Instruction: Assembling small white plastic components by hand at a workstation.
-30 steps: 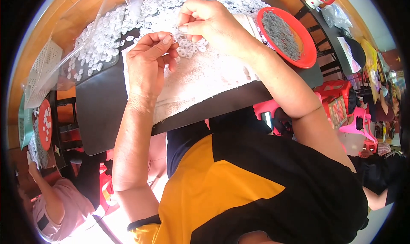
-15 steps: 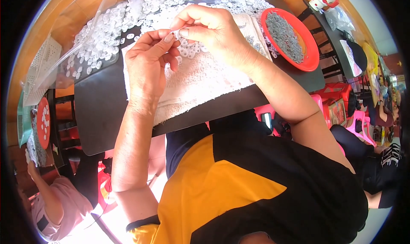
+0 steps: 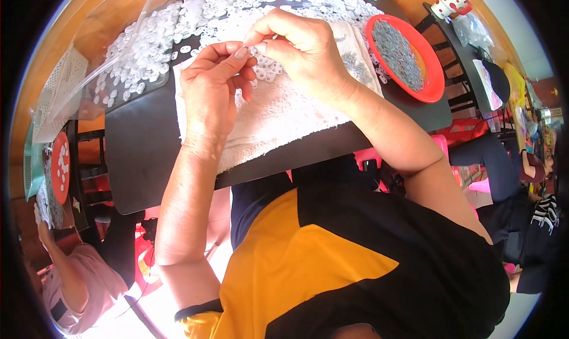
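Note:
My two hands meet over a white towel spread on the dark table. Thumb and fingers of my left hand pinch a small white plastic piece, mostly covered by the fingertips. My right hand is closed in a pinch against it; whatever its fingertips grip is too small to make out. Just beyond and below the fingers, several white oval plastic pieces with holes lie on the towel. Small grey parts are scattered on the towel right of my right wrist.
A red round tray heaped with small grey metal-looking parts stands at the right. Loose white pieces cover the table's far side. A black tabletop reaches toward my lap. Another person's arm shows at lower left, by a red plate.
Both hands have shifted slightly right, still pinched together. The small piece between them is now more hidden by the fingertips. At the far right, a person's legs have moved.

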{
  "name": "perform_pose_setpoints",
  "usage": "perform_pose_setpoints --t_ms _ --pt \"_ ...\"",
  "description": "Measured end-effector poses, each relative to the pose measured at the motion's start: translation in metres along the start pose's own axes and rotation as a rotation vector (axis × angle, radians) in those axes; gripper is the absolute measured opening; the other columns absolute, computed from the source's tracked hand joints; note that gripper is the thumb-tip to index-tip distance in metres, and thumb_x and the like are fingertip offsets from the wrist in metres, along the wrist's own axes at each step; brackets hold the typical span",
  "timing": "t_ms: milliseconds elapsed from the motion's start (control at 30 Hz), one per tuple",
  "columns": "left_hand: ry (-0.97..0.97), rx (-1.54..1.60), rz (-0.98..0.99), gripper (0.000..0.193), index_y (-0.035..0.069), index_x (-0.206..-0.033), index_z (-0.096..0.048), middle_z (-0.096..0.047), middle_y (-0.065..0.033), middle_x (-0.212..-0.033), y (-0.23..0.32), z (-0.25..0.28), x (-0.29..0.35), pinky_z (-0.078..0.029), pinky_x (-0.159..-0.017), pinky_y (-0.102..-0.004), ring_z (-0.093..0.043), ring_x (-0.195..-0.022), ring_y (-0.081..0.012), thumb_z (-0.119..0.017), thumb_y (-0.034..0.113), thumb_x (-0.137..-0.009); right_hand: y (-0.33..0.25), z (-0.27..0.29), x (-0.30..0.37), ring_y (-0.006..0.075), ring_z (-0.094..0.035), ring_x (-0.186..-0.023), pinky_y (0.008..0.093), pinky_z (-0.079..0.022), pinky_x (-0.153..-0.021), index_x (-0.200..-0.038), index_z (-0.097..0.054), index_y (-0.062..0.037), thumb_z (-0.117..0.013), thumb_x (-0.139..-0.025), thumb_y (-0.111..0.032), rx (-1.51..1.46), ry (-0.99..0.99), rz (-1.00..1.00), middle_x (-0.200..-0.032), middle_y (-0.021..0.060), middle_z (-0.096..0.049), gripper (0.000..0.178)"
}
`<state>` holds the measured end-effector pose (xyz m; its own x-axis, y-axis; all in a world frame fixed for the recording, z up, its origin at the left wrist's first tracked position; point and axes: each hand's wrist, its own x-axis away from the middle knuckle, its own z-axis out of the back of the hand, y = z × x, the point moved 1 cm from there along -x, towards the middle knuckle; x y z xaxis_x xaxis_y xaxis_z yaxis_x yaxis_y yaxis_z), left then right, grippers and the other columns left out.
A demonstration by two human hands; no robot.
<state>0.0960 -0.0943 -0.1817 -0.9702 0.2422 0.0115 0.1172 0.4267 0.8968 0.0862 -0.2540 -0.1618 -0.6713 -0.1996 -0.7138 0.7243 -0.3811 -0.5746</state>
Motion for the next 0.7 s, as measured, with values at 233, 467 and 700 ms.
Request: perform_pose_setpoints --t_ms 233,467,700 --pt "0.010 0.012 -0.007 0.010 -0.005 -0.096 -0.059 -0.065 -0.0132 -0.079 -0.002 0.001 0.002 -0.043 -0.045 -0.0248 -0.059 -0.059 -0.0148 -0.062 0.003 -0.091 -0.004 -0.003 0.002 0.0094 -0.065 -0.076 0.0221 -0.051 -0.066 -0.088 -0.065 -0.0002 -0.059 -0.082 0.010 0.028 0.010 0.035 -0.081 0.0038 -0.067 0.013" --pt "0.033 -0.001 -0.044 0.010 -0.005 -0.094 -0.058 -0.065 -0.0126 -0.078 -0.002 -0.002 0.004 -0.042 -0.045 -0.0241 -0.058 -0.057 -0.0136 -0.063 0.003 -0.090 -0.004 -0.014 0.008 0.0083 -0.063 -0.073 0.0220 -0.050 -0.064 -0.087 -0.064 -0.0007 -0.059 -0.083 0.011 -0.058 0.062 -0.005 -0.079 0.0038 -0.067 0.014" --pt "0.081 -0.052 -0.048 0.010 -0.006 -0.093 -0.059 -0.065 -0.0125 -0.078 -0.003 0.003 0.001 -0.041 -0.044 -0.0247 -0.057 -0.057 -0.0136 -0.063 0.003 -0.089 -0.002 -0.015 0.009 0.0080 -0.062 -0.076 0.0213 -0.051 -0.068 -0.094 -0.063 -0.0013 -0.061 -0.085 0.007 -0.019 -0.014 -0.140 -0.084 0.0033 -0.066 0.012"
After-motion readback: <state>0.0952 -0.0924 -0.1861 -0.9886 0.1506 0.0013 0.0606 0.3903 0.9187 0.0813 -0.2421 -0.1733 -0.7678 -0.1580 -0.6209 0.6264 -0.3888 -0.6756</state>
